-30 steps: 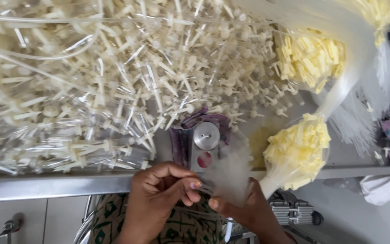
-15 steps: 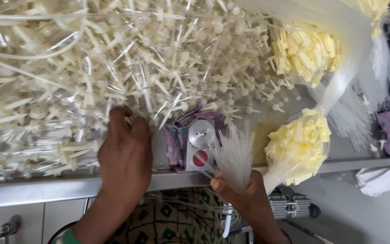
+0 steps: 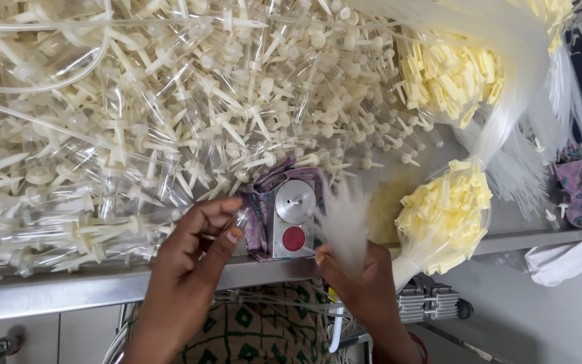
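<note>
While the left hand pinches a small clear plastic tube between thumb and fingertips at the near edge of the heap, the right hand is clenched around the base of a blurred bundle of thin translucent white tubes that fans upward from the fist. Both hands sit over the front edge of the grey metal worktop. Between them stands a small silver metal box with a round silver disc on top and a red round button below, wrapped at its sides in purple patterned cloth. The clear tube is just left of that box, touching or nearly touching the cloth; cannot tell which. Behind the left hand, a big loose pile of clear plastic tubes with cream-white spiked caps covers most of the worktop, with long clear flexible tubing looping across it. Right of the right hand, a bunch of pale yellow plastic clips on thin clear lines lies near the edge, and a second like bunch lies farther back. White cloth or bag hangs off the far right. A green-patterned garment shows below the worktop.
</note>
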